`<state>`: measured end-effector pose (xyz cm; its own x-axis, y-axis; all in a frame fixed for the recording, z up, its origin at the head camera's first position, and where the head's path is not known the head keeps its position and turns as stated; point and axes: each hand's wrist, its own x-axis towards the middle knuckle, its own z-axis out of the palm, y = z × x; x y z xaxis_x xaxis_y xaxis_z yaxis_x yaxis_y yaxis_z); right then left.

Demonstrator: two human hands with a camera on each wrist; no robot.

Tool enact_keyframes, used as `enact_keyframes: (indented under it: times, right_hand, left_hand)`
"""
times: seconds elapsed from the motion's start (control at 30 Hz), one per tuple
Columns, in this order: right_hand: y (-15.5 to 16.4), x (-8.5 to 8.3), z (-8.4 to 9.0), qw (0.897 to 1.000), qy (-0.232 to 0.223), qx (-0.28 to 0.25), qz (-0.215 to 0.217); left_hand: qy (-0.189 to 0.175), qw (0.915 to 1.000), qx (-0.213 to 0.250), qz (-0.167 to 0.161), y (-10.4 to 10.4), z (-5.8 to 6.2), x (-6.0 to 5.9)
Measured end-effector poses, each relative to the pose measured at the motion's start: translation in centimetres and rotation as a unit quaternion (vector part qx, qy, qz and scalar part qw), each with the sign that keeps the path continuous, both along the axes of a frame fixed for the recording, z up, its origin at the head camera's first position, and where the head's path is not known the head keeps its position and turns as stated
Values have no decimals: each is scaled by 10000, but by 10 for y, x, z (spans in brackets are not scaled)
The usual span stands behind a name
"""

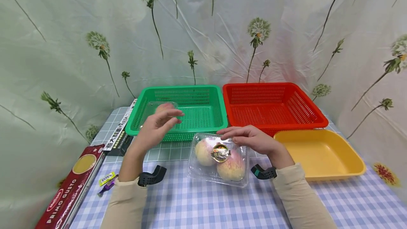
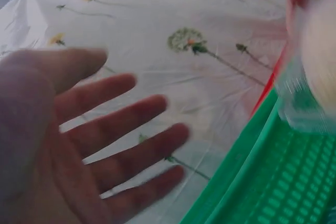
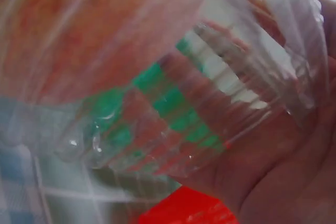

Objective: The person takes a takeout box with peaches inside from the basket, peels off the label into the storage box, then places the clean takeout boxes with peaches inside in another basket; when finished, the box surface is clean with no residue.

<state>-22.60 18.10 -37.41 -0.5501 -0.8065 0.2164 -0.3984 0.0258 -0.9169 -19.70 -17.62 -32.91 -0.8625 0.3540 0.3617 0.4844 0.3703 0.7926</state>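
Clear plastic clamshell of peaches point(image 1: 218, 160) lies on the checked bench point(image 1: 203, 200), just before the green basket point(image 1: 182, 110); we curl our right hand point(image 1: 251, 140) over its far edge, steadying it; our left hand point(image 1: 157, 128) hovers spread, holding nothing.

Checked table point(image 1: 197, 200) with baskets point(image 1: 273, 107), tray point(image 1: 321, 154)
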Motion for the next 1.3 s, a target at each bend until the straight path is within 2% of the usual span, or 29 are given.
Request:
enact_keyframes:
  times: [0.1,0.2,0.3,0.43,0.6,0.77,0.87,1.0,1.17,1.3]
  right_hand:
    - [2,-4,-8,9998,-74,180,-72]
    - [3,-7,-16,9993,-160,244,-241]
    - [4,-10,-22,9973,-135,374,-613]
    - [5,-12,-26,9902,-67,814,-1131]
    - [6,-8,-16,9797,97,1572,-1243]
    - [12,3,7,9659,597,2240,-1157]
    - [17,9,20,9607,844,2314,-1282]
    - [20,13,29,9596,985,2146,-1528]
    - [16,11,26,9654,846,2071,-1341]
    - [12,10,20,9652,780,2096,-1359]
  left_hand:
    - [-454,9936,-588,-846,8,-3,2]
    - [-932,9765,-1140,-1571,17,-8,2]
    - [-1016,9613,-1529,-2054,26,-14,1]
    - [-793,9480,-1963,-2375,39,-23,-2]
    - [-860,9387,-2452,-2265,47,-34,-3]
    - [-973,9371,-2649,-2055,50,-45,-8]
    - [-986,9389,-2612,-2012,51,-49,-9]
    - [-1039,9409,-2647,-1842,54,-50,-8]
    - [-1066,9399,-2880,-1490,61,-50,-4]
    - [-1225,9414,-2803,-1423,66,-56,-4]
